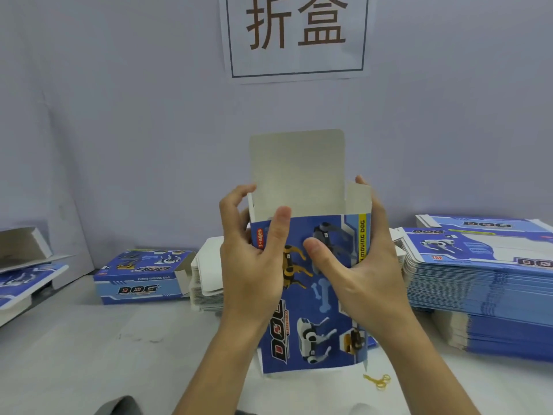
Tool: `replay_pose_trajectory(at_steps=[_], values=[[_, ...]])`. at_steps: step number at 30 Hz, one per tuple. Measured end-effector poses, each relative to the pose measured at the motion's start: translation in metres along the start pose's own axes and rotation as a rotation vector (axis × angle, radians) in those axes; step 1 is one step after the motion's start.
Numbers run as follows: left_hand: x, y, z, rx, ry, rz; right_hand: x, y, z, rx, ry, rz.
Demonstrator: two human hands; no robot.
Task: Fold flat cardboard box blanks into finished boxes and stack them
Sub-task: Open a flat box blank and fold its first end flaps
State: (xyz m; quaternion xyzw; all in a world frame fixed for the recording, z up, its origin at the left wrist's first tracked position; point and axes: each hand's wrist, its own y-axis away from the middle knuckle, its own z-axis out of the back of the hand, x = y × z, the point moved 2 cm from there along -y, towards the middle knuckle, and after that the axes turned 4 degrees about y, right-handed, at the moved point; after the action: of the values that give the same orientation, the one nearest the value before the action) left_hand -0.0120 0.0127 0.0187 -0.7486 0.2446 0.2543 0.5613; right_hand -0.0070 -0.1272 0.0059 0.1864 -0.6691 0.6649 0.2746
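The person holds a half-erected blue toy-dog box (314, 295) upright between both hands, above the pale table (89, 354) and centred before the chest. Its long axis runs vertically, the open end pointing up and away. The tall grey tuck flap (297, 172) stands straight up from the far wall, well clear of the fingers, and a short side flap (358, 199) rises at the right edge.

The left hand (254, 259) grips the box's left edge, thumb pressed flat on the printed front and fingers curled round the side near the upper corner. The right hand (359, 265) grips the right edge, thumb on the front panel and fingers wrapped behind; their tips show just above the side flap. Both hands sit equally near the open top, so either could probably fold a flap inward next. The box's lower end is partly hidden behind the wrists, so whether it is already closed cannot be told.

A finished box (143, 280) lies on the table to the left, and a tall stack of flat blanks (478, 280) to the right.
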Motion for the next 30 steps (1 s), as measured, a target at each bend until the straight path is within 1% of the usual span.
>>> replay_pose_trajectory(at_steps=[4,6,7,9,12,14,17,19,21,25,28,30], values=[[0.003,-0.001,0.002,-0.003,-0.048,0.037,0.004,0.001,0.001,0.057,-0.059,-0.079],[0.005,0.002,0.002,-0.005,0.016,0.083,0.008,0.001,0.004,0.092,-0.135,-0.122],[0.006,0.003,0.002,-0.014,0.057,0.113,0.01,0.0,0.005,0.083,-0.193,-0.165],[0.007,0.004,0.001,-0.021,0.107,0.17,0.013,-0.004,0.007,0.012,-0.229,-0.244],[0.005,0.0,0.001,0.064,0.101,0.208,0.014,-0.01,0.01,-0.106,-0.156,-0.293],[0.002,-0.003,0.001,0.112,0.1,0.209,0.013,-0.011,0.01,-0.151,-0.179,-0.311],[0.0,-0.004,0.002,0.121,0.228,0.226,0.01,-0.008,0.01,-0.179,-0.28,-0.371],[-0.001,-0.005,0.003,0.118,0.237,0.229,0.011,-0.008,0.007,-0.109,-0.306,-0.378],[-0.002,-0.005,0.003,0.114,0.202,0.187,0.015,-0.008,0.003,-0.054,-0.325,-0.375],[-0.006,-0.002,0.002,0.035,0.246,0.103,0.017,-0.006,0.005,-0.086,-0.31,-0.24],[-0.003,-0.001,0.005,-0.043,0.267,0.1,0.014,-0.005,0.007,-0.097,-0.409,-0.241],[-0.001,-0.001,0.007,-0.021,0.25,0.088,0.014,-0.006,0.007,-0.062,-0.414,-0.254]])
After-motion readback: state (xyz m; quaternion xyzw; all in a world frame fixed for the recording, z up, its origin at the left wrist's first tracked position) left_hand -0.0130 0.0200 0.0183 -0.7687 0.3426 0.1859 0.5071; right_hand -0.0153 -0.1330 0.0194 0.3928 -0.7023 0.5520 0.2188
